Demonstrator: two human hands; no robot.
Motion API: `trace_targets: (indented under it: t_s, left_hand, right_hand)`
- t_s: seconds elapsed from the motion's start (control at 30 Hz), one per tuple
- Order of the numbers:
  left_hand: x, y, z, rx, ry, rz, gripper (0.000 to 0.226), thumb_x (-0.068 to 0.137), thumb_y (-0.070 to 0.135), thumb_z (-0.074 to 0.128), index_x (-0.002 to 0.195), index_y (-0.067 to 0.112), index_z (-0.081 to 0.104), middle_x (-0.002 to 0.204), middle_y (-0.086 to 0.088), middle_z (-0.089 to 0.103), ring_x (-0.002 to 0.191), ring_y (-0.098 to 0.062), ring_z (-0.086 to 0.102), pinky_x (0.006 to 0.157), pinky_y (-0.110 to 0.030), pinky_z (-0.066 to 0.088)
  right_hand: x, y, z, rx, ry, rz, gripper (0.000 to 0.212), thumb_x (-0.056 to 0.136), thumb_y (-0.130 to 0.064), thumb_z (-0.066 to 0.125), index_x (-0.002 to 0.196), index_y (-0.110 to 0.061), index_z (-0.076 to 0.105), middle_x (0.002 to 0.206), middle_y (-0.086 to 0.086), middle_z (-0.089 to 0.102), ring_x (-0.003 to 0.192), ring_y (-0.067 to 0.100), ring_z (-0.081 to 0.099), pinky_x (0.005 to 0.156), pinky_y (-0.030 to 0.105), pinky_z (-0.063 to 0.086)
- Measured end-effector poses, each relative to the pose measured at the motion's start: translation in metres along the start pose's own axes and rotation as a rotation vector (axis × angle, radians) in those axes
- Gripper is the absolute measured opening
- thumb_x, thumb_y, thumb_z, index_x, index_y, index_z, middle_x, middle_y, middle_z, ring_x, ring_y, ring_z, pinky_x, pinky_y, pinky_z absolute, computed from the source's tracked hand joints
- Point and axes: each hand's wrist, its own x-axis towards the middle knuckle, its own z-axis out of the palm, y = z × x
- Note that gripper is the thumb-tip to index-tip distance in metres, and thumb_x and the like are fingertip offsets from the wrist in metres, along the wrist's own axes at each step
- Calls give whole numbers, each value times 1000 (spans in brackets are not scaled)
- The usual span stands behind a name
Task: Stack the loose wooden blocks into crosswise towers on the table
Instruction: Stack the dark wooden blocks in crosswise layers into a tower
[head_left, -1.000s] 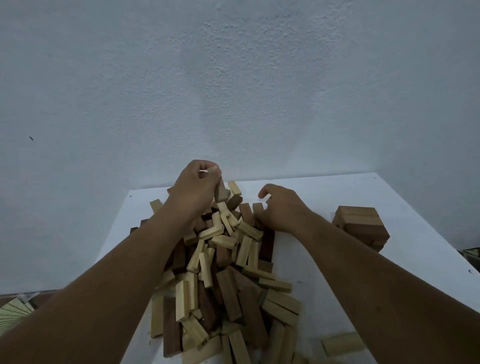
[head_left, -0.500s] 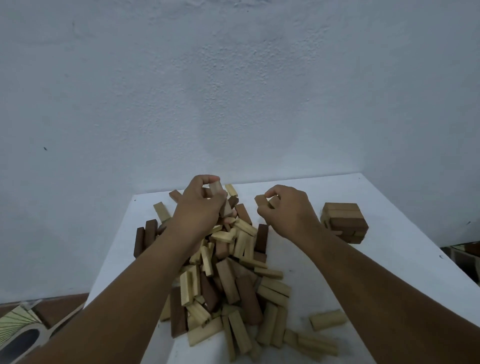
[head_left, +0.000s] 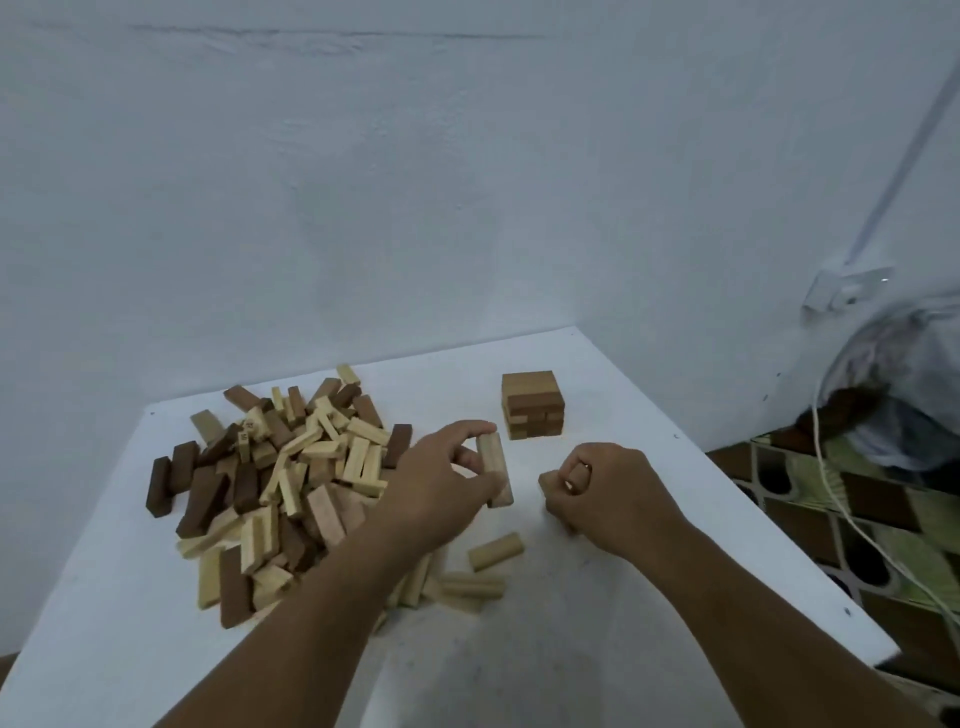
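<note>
A heap of loose light and dark wooden blocks (head_left: 291, 478) covers the left half of the white table (head_left: 597, 649). My left hand (head_left: 441, 483) pinches a light block (head_left: 494, 470) between thumb and fingers, held roughly upright just right of the heap. My right hand (head_left: 605, 486) is curled round another block (head_left: 549, 486), of which only the left end shows, low over the table. A short crosswise tower (head_left: 532, 405) of brown blocks stands behind both hands, apart from them.
A few light blocks (head_left: 496, 552) lie loose on the table in front of my hands. The table's right edge drops to a patterned floor (head_left: 857, 519) with a white cable (head_left: 841, 499). A plain wall (head_left: 467, 182) runs behind the table.
Both hands left the far side of the heap, each carrying a block, and moved right to bare table in front of the tower. The view swung right.
</note>
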Motion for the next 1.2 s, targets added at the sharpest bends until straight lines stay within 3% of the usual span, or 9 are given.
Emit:
trace_targets:
  t_s: [0.1,0.17,0.3,0.43,0.5,0.6,0.8,0.97,1.2]
  left_hand:
    - [-2,1,27,78,-18,23,47,83,22,71,127,35,61,91,7,67,78,-14,67,56,-17,45]
    - [-3,3,41,197,-18,58,47,85,26,70,131,32,59,95,11,66,84,-9,63,71,-19,51]
    - [-2,1,54,331,-40,91,46,90,32,67,134,29,57,103,13,66,85,-4,57,87,-20,49]
    - [4,0,57,631,-31,41,45,90,52,57,133,38,55,129,10,62,118,-17,51,106,-40,40]
    - [5,2,55,767,-6,70,41,90,56,52,127,40,58,131,10,56,123,-19,42,103,-42,32]
    - [4,-1,51,818,17,115,35,88,58,53,118,42,62,124,13,54,121,-17,40,95,-40,28]
    - [6,-12,40,646,-80,181,42,84,52,65,124,40,58,131,22,54,129,-11,37,96,-30,23]
    - [5,-9,41,708,-185,157,61,72,64,73,125,40,57,131,25,53,128,-7,37,105,-42,23]
    - [8,-18,43,686,-225,178,59,68,64,74,119,42,53,128,24,51,123,-7,36,107,-44,26]
  right_hand:
    - [-8,14,1,-18,-49,11,22,81,-40,70,77,-20,61,75,-8,62,69,9,59,62,21,48]
    - [-11,20,-3,37,-53,6,21,83,-42,68,88,-24,61,81,-11,61,73,7,58,63,17,45]
    - [-6,29,-22,207,-38,80,17,89,-21,58,104,-21,51,98,0,56,84,12,54,64,23,39]
    - [-2,41,-29,139,-57,12,17,89,-10,54,103,-19,60,95,-3,59,77,10,51,60,15,36]
    - [0,45,-25,85,-54,-17,29,91,-15,58,119,-18,63,113,-1,65,92,11,58,71,11,41]
    - [3,45,-18,51,-51,-9,49,95,-24,58,142,-14,49,134,6,59,117,20,57,93,22,43]
    - [2,43,-17,60,-107,-78,56,93,-29,63,145,-19,45,138,0,56,113,16,58,98,24,43]
    - [4,52,-23,51,-242,-145,42,85,-15,71,125,-25,62,128,-7,61,94,5,55,86,18,45]
    - [7,56,-32,73,-370,-209,76,64,-37,90,132,-37,55,131,-19,53,85,8,63,76,23,57]
